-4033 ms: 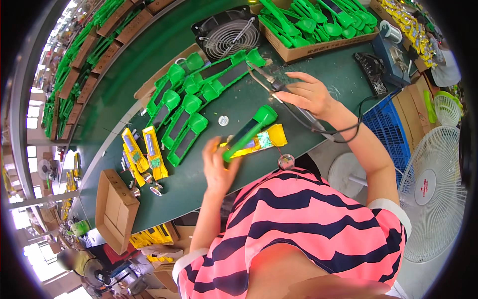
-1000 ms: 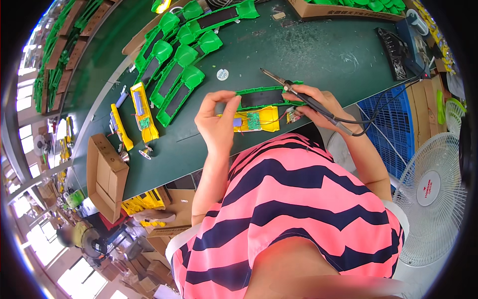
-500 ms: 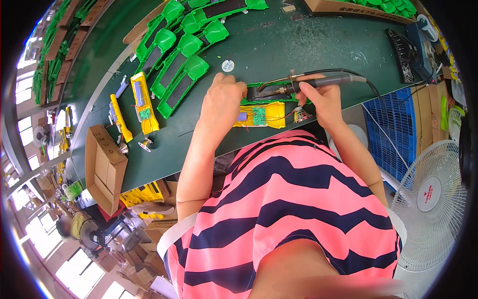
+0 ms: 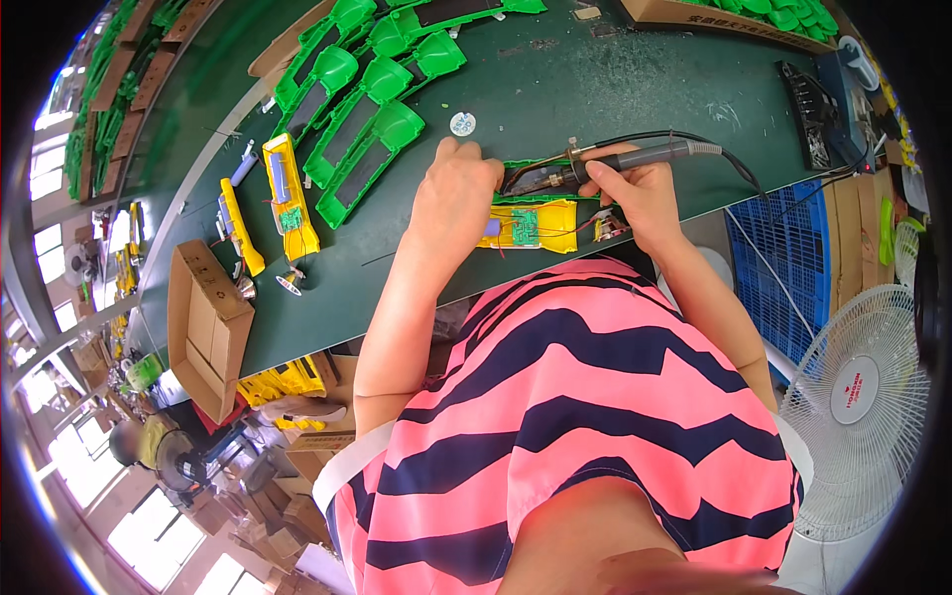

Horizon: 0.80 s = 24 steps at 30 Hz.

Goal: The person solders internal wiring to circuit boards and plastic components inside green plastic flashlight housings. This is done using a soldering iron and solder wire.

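Observation:
My right hand (image 4: 640,198) is closed round the dark handle of a soldering iron (image 4: 650,159). A thin metal tube runs along the iron, and its front end points left over a green plastic casing (image 4: 545,199). My left hand (image 4: 456,193) has its fingers curled in at the casing's left end; what they pinch is hidden. Just nearer to me lies a yellow casing (image 4: 561,230) with a green circuit board (image 4: 526,228) and a blue battery cell (image 4: 492,229) partly behind my left hand. Wires lead from it to a small lamp head (image 4: 610,226) below my right hand.
Several green casings (image 4: 372,149) lie at the far left. Two yellow casings (image 4: 290,198) with cells sit nearer, beside an open cardboard box (image 4: 208,332). A soldering station (image 4: 843,99) stands at the far right, its cable reaching the iron. A white fan (image 4: 853,397) stands right of the table.
The whole view has shifted slightly, so the table's things appear a little farther right. Both hands keep their places over the casings, and the iron stays in my right hand.

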Available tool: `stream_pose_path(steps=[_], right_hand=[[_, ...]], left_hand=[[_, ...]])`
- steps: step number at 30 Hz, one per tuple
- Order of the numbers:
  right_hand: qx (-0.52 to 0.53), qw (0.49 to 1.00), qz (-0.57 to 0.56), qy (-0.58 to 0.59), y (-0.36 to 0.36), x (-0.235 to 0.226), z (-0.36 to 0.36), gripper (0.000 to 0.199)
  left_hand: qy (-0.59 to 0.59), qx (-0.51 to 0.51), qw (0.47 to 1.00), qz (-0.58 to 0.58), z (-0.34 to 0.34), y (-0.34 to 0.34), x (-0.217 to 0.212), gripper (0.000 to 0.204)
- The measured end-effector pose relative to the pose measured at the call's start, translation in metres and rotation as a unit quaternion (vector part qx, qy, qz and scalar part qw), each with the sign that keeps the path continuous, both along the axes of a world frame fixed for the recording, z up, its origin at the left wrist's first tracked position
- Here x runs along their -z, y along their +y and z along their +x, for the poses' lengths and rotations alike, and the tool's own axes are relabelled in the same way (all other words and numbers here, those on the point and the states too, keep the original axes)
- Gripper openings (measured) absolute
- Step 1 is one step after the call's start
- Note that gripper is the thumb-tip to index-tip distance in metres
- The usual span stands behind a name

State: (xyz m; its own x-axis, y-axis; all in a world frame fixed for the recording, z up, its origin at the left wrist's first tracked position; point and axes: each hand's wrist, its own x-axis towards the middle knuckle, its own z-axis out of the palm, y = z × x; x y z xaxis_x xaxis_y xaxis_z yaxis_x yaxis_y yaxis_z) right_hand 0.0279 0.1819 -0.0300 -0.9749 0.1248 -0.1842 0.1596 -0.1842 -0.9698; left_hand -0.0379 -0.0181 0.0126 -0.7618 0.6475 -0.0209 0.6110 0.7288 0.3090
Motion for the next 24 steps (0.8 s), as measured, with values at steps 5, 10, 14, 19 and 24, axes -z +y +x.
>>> stream_pose_path(steps=[5,10,14,19,24], right_hand=[[-0.004,1.000,0.015,0.006,-0.002,0.000,0.001,0.016],[-0.005,0.999,0.031,0.008,-0.002,0.001,0.002,0.016],[-0.012,1.000,0.013,0.005,0.002,0.000,0.003,0.017],[0.053,0.996,-0.018,0.073,0.011,-0.003,0.014,0.020],[0.073,0.974,0.114,0.184,0.024,-0.009,0.035,0.024]], left_hand=[[0.017,0.003,1.000,-0.016,0.001,0.002,0.001,0.007],[0.019,0.017,0.999,-0.035,0.000,0.003,0.000,0.008],[0.015,0.016,0.999,-0.049,-0.001,0.004,-0.003,0.010],[0.020,0.009,0.999,-0.048,-0.001,0.007,-0.002,0.011],[0.032,0.002,0.998,-0.053,0.005,0.006,-0.005,0.010]])
